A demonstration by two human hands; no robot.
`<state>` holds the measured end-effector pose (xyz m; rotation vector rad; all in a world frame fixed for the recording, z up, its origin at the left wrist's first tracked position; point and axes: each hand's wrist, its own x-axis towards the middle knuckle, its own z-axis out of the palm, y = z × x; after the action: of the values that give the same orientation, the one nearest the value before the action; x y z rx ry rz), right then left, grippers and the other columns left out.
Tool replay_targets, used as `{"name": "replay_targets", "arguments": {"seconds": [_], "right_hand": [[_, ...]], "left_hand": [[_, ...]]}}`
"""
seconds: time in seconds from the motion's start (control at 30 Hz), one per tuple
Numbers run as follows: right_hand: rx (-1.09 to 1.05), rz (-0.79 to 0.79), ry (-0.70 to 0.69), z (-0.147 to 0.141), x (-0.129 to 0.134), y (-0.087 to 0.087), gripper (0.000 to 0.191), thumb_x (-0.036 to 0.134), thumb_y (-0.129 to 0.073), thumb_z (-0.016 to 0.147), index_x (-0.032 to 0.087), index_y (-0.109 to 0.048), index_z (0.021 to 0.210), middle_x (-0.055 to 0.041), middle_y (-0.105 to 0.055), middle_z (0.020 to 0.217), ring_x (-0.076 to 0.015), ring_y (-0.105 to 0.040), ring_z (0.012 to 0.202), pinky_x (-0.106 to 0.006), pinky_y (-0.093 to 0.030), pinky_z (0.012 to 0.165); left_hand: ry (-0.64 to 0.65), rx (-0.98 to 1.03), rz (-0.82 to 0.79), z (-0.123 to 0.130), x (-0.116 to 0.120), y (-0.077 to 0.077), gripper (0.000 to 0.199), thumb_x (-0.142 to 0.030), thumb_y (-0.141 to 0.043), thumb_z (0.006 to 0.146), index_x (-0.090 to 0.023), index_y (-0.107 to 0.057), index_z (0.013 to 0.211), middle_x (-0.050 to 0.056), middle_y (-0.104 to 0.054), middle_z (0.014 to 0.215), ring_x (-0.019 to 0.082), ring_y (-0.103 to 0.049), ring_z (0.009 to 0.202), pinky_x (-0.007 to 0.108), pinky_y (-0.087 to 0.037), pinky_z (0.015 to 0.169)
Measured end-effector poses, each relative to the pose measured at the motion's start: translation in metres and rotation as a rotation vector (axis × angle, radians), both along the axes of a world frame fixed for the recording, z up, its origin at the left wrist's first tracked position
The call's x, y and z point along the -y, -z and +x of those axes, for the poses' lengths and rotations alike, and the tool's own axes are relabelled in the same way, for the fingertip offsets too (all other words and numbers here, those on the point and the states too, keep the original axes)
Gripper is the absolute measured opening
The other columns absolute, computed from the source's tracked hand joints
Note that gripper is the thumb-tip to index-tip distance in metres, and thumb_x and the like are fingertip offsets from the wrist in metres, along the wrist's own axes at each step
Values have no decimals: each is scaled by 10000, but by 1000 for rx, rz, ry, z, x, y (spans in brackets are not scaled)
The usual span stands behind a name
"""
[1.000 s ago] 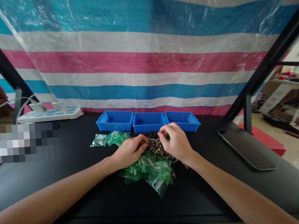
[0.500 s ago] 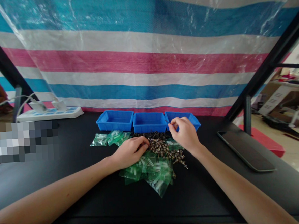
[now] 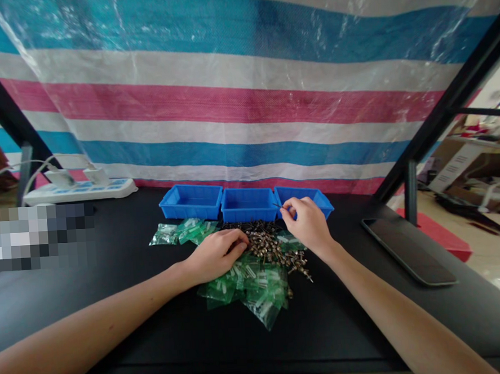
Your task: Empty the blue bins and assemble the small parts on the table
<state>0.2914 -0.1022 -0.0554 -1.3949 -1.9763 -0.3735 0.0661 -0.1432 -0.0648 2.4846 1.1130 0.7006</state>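
Note:
My right hand [image 3: 306,223] pinches a thin dark piece [image 3: 277,205] at the front of the right blue tray [image 3: 322,201]. My left hand [image 3: 220,251] rests at the left side of a heap of small metal parts [image 3: 266,245], its fingers curled together; what they hold, if anything, is hidden. Green plastic packets [image 3: 260,288] with small pale pieces lie in front of the heap. Darker thin parts [image 3: 256,226] lie at the back of the heap, below the middle blue tray [image 3: 250,214].
A left blue tray [image 3: 192,213] stands in the row, with small packets [image 3: 165,234] before it. A phone [image 3: 408,250] lies at the right. At the back left is a power strip [image 3: 81,190]. A striped sheet [image 3: 228,109] hangs behind the table.
The view has shifted slightly. My right hand has turned a little, and the dark piece in its fingers shows more clearly. My left hand stays in place.

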Motion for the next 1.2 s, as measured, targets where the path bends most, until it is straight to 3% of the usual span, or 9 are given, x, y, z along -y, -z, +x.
{"name": "replay_targets", "arguments": {"seconds": [1.2], "right_hand": [[12, -34, 38, -1, 2, -1, 58, 217, -547, 757, 194, -598, 772, -20, -605, 612, -203, -510, 726, -271, -343, 644]], "left_hand": [[16, -10, 9, 0, 0, -2, 178, -196, -387, 862, -181, -564, 882, 20, -624, 890, 151, -579, 835, 251, -442, 748]]}}
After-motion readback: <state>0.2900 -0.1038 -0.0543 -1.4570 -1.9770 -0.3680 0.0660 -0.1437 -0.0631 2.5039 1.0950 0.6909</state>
